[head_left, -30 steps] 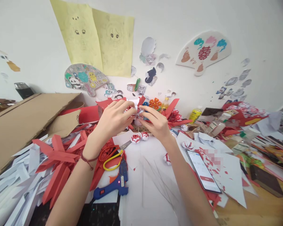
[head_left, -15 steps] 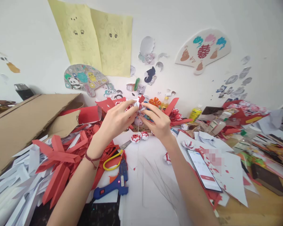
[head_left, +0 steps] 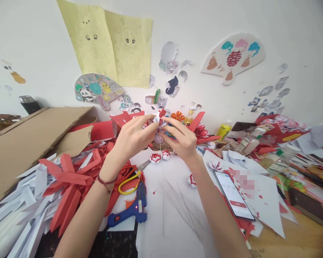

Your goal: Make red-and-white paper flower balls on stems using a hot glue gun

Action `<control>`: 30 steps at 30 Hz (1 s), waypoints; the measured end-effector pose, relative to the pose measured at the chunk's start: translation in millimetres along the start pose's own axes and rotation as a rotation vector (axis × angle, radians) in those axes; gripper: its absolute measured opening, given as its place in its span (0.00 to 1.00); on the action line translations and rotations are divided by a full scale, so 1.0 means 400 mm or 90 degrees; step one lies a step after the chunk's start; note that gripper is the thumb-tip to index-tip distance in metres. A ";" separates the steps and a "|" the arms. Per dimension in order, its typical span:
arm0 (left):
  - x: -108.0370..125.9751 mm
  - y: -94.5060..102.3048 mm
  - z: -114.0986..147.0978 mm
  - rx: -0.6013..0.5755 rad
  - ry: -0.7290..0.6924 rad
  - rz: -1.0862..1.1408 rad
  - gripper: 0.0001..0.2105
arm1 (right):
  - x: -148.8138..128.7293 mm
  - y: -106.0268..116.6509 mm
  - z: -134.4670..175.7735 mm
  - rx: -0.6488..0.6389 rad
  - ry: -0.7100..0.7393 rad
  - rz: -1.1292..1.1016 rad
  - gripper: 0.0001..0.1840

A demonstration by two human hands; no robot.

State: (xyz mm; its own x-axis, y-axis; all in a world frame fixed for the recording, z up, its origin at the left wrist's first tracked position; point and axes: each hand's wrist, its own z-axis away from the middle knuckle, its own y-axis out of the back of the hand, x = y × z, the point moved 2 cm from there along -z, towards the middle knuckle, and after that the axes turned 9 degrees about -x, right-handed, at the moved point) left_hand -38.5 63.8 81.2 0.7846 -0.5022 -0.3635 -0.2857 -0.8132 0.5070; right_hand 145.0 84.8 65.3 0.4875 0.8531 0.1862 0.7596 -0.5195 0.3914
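A red-and-white folded paper flower (head_left: pixel 159 122) is raised above the far part of the work surface, between both hands. My left hand (head_left: pixel 136 134) closes on its left side with thumb and fingers. My right hand (head_left: pixel 183 140) pinches it from the right, fingertips at the petals. A thin pale strand hangs below the flower. Two finished-looking red-and-white paper flowers (head_left: pixel 155 157) sit on the white sheet (head_left: pixel 174 215) beneath. Another paper flower (head_left: pixel 191 180) lies beside my right forearm, partly hidden by it.
A blue glue gun (head_left: pixel 129 213) with a lit light and yellow-handled scissors (head_left: pixel 129 184) lie left of centre. Red folded paper strips (head_left: pixel 67 179) and white strips (head_left: pixel 24 200) are heaped at the left. On the right are a phone (head_left: pixel 233 195), bottles (head_left: pixel 224 129) and paper scraps.
Both hands keep their hold on the paper flower, with hardly any movement of the fingers. The whole view has shifted very slightly.
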 end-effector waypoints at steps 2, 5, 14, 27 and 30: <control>0.001 0.003 0.000 0.004 0.001 0.001 0.09 | -0.003 0.005 -0.003 -0.001 -0.001 0.001 0.08; 0.002 0.008 0.000 0.009 0.001 -0.003 0.08 | -0.006 0.009 -0.006 -0.002 0.003 -0.001 0.09; 0.004 0.015 -0.002 0.005 0.002 -0.001 0.08 | -0.001 0.005 -0.001 -0.008 0.002 -0.006 0.10; 0.006 0.018 -0.003 0.017 -0.011 0.001 0.06 | -0.004 0.007 -0.002 0.000 0.027 -0.001 0.11; 0.005 0.017 -0.002 0.016 -0.007 -0.008 0.07 | -0.003 0.008 -0.003 -0.004 0.024 -0.009 0.11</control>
State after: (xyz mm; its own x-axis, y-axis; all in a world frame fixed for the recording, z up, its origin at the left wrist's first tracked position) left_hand -38.2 57.3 84.7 0.7820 -0.4953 -0.3782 -0.2902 -0.8265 0.4823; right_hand 146.2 82.1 67.3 0.4594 0.8619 0.2148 0.7634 -0.5067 0.4006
